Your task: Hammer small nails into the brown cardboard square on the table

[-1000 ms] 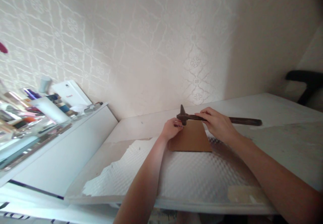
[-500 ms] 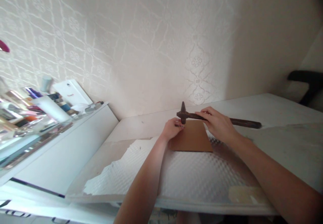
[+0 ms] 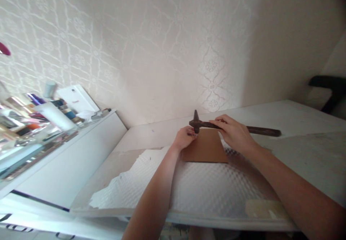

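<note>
My right hand [image 3: 234, 131] is wrapped round the handle of a dark hammer [image 3: 196, 121], held level with its head to the left. A brown flat board [image 3: 205, 148] lies beneath it on the white quilted sheet [image 3: 202, 182]. At the board's far left corner, my left hand [image 3: 186, 138] has its fingertips pinched together just below the hammer head. What they pinch is too small and hidden to make out. The hammer head appears right over these fingertips; whether it touches anything there I cannot tell.
To the left stands a white cabinet [image 3: 89, 160] crowded with bottles, tubes and a white box [image 3: 78, 99]. A patterned wall [image 3: 162, 52] rises behind the white table [image 3: 283, 119]. Something black, like an armrest [image 3: 328, 85], is at the far right.
Almost nothing differs. The hammer head sits marginally lower, with a very slight tilt of its handle; both hands keep their places.
</note>
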Tool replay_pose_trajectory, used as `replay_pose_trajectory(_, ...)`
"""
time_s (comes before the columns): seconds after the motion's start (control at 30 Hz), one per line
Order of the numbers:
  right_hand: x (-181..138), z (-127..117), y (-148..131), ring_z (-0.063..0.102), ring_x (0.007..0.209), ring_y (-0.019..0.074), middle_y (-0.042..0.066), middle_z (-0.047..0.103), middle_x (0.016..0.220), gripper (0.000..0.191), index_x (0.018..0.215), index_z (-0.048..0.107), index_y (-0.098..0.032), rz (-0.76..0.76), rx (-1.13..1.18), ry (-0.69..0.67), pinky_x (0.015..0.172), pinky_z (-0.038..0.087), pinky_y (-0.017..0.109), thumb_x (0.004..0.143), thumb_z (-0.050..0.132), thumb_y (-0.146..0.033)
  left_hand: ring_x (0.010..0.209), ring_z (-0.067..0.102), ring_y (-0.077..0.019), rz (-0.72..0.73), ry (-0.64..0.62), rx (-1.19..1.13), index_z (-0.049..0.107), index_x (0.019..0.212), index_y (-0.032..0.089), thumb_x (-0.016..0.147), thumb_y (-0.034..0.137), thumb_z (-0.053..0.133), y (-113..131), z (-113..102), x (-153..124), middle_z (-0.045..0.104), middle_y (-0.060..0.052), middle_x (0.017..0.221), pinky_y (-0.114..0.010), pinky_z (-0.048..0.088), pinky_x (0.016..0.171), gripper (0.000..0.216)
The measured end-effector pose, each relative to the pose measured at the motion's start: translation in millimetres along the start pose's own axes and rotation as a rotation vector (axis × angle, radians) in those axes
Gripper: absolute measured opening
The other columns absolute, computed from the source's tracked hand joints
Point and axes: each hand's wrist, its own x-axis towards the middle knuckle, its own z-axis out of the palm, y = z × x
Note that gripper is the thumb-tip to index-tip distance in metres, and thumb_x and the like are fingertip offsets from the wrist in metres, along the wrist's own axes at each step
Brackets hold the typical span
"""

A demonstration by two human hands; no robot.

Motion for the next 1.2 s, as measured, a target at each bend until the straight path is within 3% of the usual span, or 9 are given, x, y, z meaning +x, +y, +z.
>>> replay_pose_trajectory(0.23,-0.5,0.5,-0.4,0.057,0.089,0.0173,0.005,0.057,0.105,0.042,0.113,0.057,-0.023,-0.016,-0.001,-0.033,0.067,0.045,0.026,0.079,0.041,-0.005,0.077,0.062,-0.0152,0.016,0.001,0.039,0.061,0.083,0.014,0.065,0.008,0.061,-1.1,-0.7,0.2,0.068,-0.003,0.079,-0.025,0.046,0.072,0.019)
replay_pose_trajectory(0.4,-0.3,0.7,-0.1,0.056,0.091,0.0176,0.005,0.057,0.106,0.043,0.115,0.056,-0.025,0.003,0.004,0.032,0.07,0.046,0.027,0.079,0.04,-0.006,0.08,0.062,-0.0139,-0.008,-0.005,0.029,0.061,0.084,0.014,0.065,0.005,0.059,-1.4,-0.5,1.3,0.068,-0.002,0.081,-0.024,0.046,0.075,0.02)
replay_pose_trajectory(0.53,-0.7,0.7,0.7,0.057,0.088,0.0173,0.004,0.057,0.105,0.041,0.113,0.057,-0.025,-0.005,-0.001,-0.024,0.066,0.046,0.026,0.08,0.041,-0.007,0.077,0.062,-0.0143,-0.002,-0.006,0.037,0.061,0.084,0.014,0.064,0.005,0.059,-0.4,-1.0,0.8,0.068,-0.003,0.08,-0.025,0.046,0.074,0.021)
replay_pose_trajectory(0.7,-0.4,0.5,1.7,0.056,0.09,0.0181,0.005,0.056,0.106,0.041,0.114,0.057,-0.024,0.024,0.02,0.041,0.069,0.046,0.027,0.08,0.042,-0.008,0.081,0.062,-0.0142,0.002,-0.001,0.007,0.061,0.083,0.014,0.064,0.004,0.057,-0.3,-1.7,-0.6,0.068,-0.004,0.081,-0.025,0.046,0.077,0.022)
replay_pose_trajectory(0.87,-0.7,1.0,1.5,0.057,0.088,0.0177,0.004,0.057,0.104,0.039,0.112,0.058,-0.025,0.003,0.014,-0.024,0.065,0.046,0.026,0.08,0.043,-0.009,0.078,0.061,-0.0141,0.009,0.005,0.052,0.061,0.081,0.014,0.064,0.005,0.056,-2.7,-1.5,0.9,0.067,-0.002,0.079,-0.025,0.046,0.075,0.02)
replay_pose_trajectory(1.0,-0.6,0.3,0.7,0.057,0.089,0.0172,0.004,0.057,0.105,0.04,0.114,0.057,-0.024,0.021,0.0,0.042,0.067,0.045,0.026,0.081,0.041,-0.008,0.08,0.061,-0.0143,0.01,0.003,0.046,0.061,0.083,0.014,0.064,0.006,0.057,-5.6,-1.8,1.8,0.067,-0.003,0.081,-0.025,0.045,0.077,0.021)
replay_pose_trajectory(1.2,-0.8,2.6,1.5,0.057,0.086,0.0168,0.004,0.058,0.103,0.041,0.112,0.058,-0.023,-0.035,0.027,0.005,0.067,0.046,0.026,0.079,0.043,-0.006,0.076,0.06,-0.0143,0.032,-0.017,0.079,0.06,0.079,0.013,0.063,0.005,0.054,-4.6,-2.9,1.5,0.066,-0.002,0.078,-0.025,0.044,0.073,0.019)
